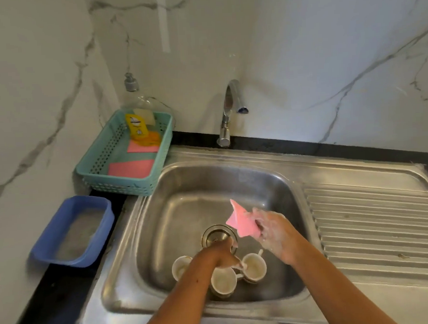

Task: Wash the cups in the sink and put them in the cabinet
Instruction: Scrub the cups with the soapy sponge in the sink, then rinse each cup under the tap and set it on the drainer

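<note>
Three white cups stand in the steel sink near its front: one on the left, one in the middle and one on the right. My left hand reaches down between them by the drain, its fingertips at the right cup's rim; whether it grips anything I cannot tell. My right hand, covered in soap foam, is held above the sink and grips a pink sponge cloth.
The tap stands behind the sink, no water visible. A teal basket with pink cloths and a yellow pack sits at the back left, a soap dispenser behind it. A blue tub is left of the sink. The drainboard lies right.
</note>
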`<state>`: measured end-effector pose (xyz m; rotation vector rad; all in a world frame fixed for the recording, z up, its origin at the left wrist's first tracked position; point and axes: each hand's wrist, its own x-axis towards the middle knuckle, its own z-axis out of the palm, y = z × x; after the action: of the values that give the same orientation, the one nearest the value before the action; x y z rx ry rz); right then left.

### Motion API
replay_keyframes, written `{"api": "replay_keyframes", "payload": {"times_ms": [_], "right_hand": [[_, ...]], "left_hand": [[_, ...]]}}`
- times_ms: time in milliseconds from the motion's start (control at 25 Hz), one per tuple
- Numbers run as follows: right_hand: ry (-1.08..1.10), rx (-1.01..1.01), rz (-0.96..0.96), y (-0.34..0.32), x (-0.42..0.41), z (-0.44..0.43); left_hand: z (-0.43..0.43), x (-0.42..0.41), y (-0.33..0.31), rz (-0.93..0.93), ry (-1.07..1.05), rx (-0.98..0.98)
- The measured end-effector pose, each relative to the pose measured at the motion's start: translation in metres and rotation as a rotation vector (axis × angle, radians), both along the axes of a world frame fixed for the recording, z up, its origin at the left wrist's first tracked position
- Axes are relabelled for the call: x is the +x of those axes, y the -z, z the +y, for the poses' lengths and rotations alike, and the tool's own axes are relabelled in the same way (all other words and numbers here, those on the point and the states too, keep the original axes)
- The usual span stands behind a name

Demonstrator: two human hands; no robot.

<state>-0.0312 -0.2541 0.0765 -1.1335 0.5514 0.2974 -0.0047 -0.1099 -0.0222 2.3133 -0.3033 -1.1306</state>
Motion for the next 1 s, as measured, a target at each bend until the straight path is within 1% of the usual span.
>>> {"api": "replay_keyframes", "payload": {"times_ms": [80,160,320,400,520,640,720,760,840,920,960,1000], "right_hand": [[-0.037,-0.112,-0.064,-0.009,0.011,0.019],[-0.101,-0.191,-0.084,-0.018,0.018,0.037],[-0.298,-0.104,-0.114,-0.045,0.032,0.085],[-0.434,-0.12,-0.152,-0.056,0.039,0.114],[-0.607,-0.181,-0.224,-0.069,0.046,0.158],[-0.714,-0.256,-0.265,-0.075,0.052,0.21],[-0.782,-0.385,-0.334,-0.068,0.056,0.244],[-0.83,-0.494,-0.402,-0.062,0.06,0.258],[-0.951,-0.797,-0.549,-0.052,0.066,0.28],[-1.045,-1.119,-0.66,-0.047,0.068,0.296],[-1.076,-1.213,-0.703,-0.047,0.068,0.302],[-1.084,-1.248,-0.727,-0.047,0.068,0.306]], "left_hand": [[0.032,0.001,-0.017,0.013,-0.135,-0.052],[0.065,-0.001,-0.035,-0.002,-0.276,-0.097],[0.13,-0.014,-0.078,-0.067,-0.661,-0.299],[0.154,-0.024,-0.097,-0.086,-0.8,-0.369],[0.178,-0.042,-0.113,0.025,-0.907,-0.448],[0.207,-0.066,-0.122,0.061,-0.93,-0.435],[0.226,-0.083,-0.128,0.069,-0.887,-0.386],[0.234,-0.09,-0.13,0.061,-0.894,-0.356],[0.241,-0.103,-0.131,0.048,-0.969,-0.336],[0.243,-0.112,-0.132,0.026,-1.046,-0.361],[0.244,-0.115,-0.133,0.015,-1.066,-0.362],[0.243,-0.116,-0.134,0.009,-1.071,-0.359]]}}
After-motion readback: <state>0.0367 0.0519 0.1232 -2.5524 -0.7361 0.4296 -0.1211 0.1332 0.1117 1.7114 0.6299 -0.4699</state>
